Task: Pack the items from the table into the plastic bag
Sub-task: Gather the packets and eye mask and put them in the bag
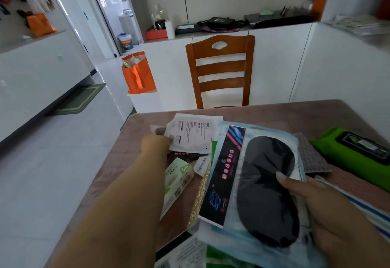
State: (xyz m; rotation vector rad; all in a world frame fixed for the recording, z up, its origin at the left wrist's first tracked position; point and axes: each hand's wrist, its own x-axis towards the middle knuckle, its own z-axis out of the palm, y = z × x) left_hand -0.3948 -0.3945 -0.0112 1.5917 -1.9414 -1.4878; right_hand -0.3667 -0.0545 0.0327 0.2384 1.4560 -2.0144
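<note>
Now, left hand stretched out, fingers curled onto near edge of white packet; packet lies just beyond fingertips, long side running across reach. Right hand close in, thumb pressed on top of eye-mask pack, fingers beneath out of sight; pack's long axis points away from it. Green box sits just below left wrist. Bag itself — can't tell where. Left hand nearer packet; likely lifts it next.

single head view, worn high, facing forward and down across surface. wide-angle, edges curve. close over left hand and right hand; chair and cabinets beyond, farther off.
</note>
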